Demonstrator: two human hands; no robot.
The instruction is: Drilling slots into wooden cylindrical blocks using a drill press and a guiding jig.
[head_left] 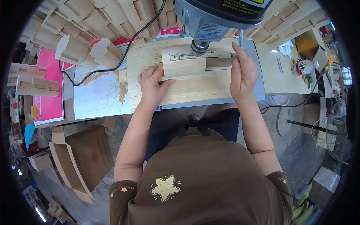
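A grey metal surface (97, 93) carries a wide wooden board (195, 88), dusted with sawdust at nine o'clock. Above it, at twelve o'clock, hangs the drill press head (221, 13). On the board lies a curved wooden piece (183, 63) with a slot under the chuck. The left hand (152, 84) presses flat on that piece, grip wide; the right hand (243, 73) holds its three-o'clock end, fingers extended.

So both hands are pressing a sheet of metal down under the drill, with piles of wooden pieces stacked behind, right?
Not quite: the head view shows wood, not metal. The left hand and right hand press a curved wooden piece under the drill. The stacked wooden pieces are indeed behind.
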